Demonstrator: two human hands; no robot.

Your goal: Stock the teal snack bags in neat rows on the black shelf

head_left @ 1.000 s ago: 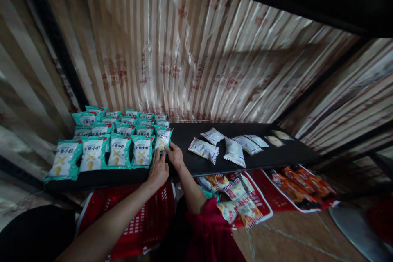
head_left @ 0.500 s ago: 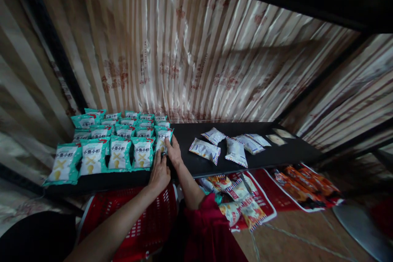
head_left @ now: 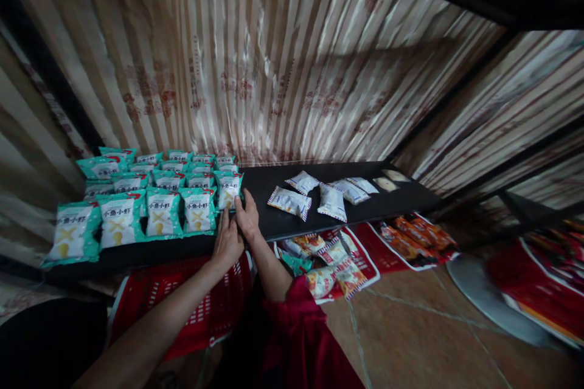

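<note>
Several teal snack packets stand in rows on the left half of a black shelf (head_left: 374, 209). My left hand (head_left: 227, 244) rests flat at the shelf's front edge, fingers stretched toward the rightmost front teal packet (head_left: 227, 190). My right hand (head_left: 249, 216) lies just to its right with fingers extended, fingertips touching that same packet's lower right edge. Both hands hold nothing. Silver-white packets (head_left: 289, 202) lie loose on the shelf to the right of my hands.
A red plastic basket (head_left: 205, 310) sits below the shelf under my arms. Orange and red snack packets (head_left: 333, 264) lie on a red-white sheet on the tiled floor. A striped curtain (head_left: 274, 61) backs the shelf. A round metal base (head_left: 483, 292) stands at the right.
The view has swung to the right and slightly down. Both hands stay by the rightmost teal packet; the right hand's fingers have slid up along its edge.
</note>
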